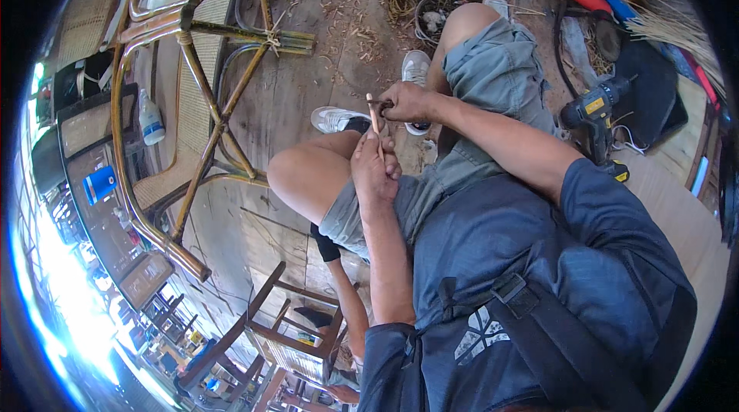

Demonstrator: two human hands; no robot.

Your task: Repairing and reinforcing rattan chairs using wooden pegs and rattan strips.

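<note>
The plank floor (300,96) is strewn with shavings (354,15) at upper centre; pole-framed furniture (222,116) is seen upper left; the left edge is flooded with bright light (77,296).

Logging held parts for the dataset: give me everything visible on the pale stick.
The pale stick is slim, straight and light tan, and looks like wood or cane. Its upper tip shows free; the lower part runs into the grip of the left hand, which closes around it. It is held up near the knees, its top tilted slightly to the picture's left. The right hand is beside its upper part with a small dark piece against or very near it; contact is unclear.
</note>
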